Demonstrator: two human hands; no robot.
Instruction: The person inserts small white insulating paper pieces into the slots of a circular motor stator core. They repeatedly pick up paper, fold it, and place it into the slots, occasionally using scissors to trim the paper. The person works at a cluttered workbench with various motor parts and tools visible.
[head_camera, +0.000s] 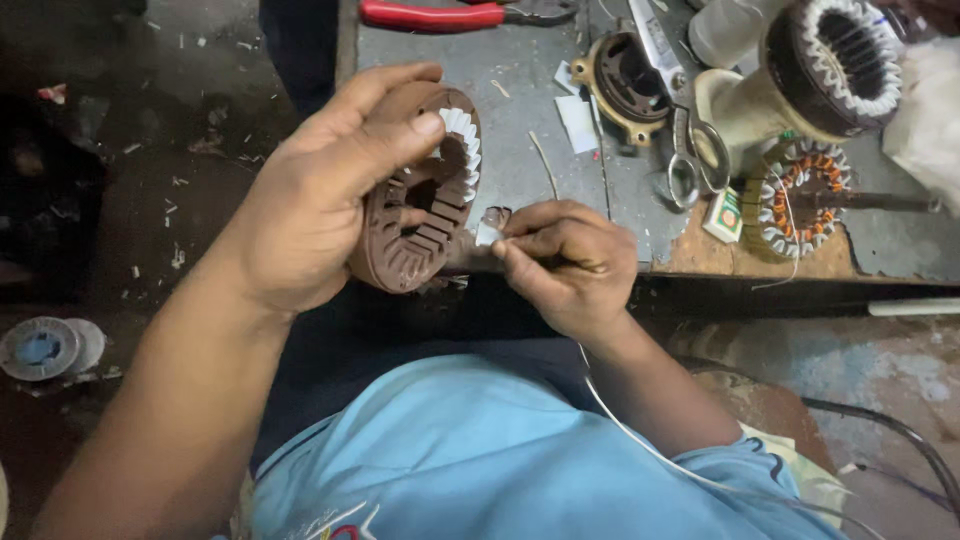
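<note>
My left hand (318, 190) grips a brown slotted motor stator ring (425, 200), thumb over its upper rim beside several white paper slot liners (463, 150) set in the slots. The ring stands tilted on edge at the near edge of the grey workbench (510, 120). My right hand (565, 260) pinches a small folded white paper strip (488, 232) right next to the ring's lower right side. A thin white strip (640, 445) trails from under that hand over my blue shirt.
On the bench lie red-handled pliers (440, 14), scissors (690, 150), a rusty round housing (625, 85), a wound stator with copper coils (795, 200), another stator with white liners (835, 60) and a small box (724, 215). A tape roll (42, 347) lies on the dirty floor at left.
</note>
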